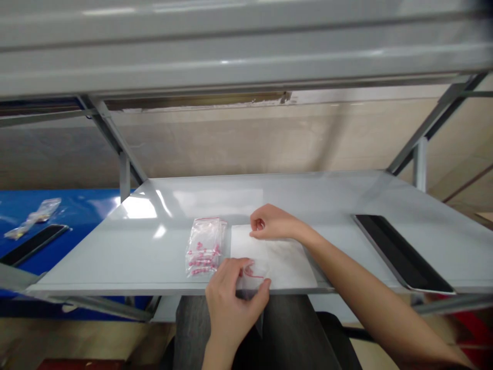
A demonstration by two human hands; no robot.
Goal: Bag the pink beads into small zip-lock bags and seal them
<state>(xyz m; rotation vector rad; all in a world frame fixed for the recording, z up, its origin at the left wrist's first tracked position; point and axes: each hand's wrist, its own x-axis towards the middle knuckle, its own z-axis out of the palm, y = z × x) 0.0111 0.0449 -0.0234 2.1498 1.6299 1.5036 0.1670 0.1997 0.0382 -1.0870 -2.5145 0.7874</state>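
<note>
Where the hands work: pale grey shelf [308, 205], near edge.
Left hand [231, 300]: narrow pinch, holding a clear bag with a pink seal [252, 282] above the sheet's near edge.
Right hand [272, 222]: fingers curled on the far edge of a white sheet [277, 262], grip unclear, seemingly pinning it flat.
Left of the sheet: stack of clear bags holding pink pieces [205, 246], within easy reach.

My left hand [231, 303] sits on a small zip bag [250, 280] at the sheet's [279, 262] near edge; my right hand [271, 223] is at its far edge; left of my grip, a stack of zip bags [205, 246] lies beside the sheet on the shelf [308, 200]; well right, a flat panel [400, 254].
</note>
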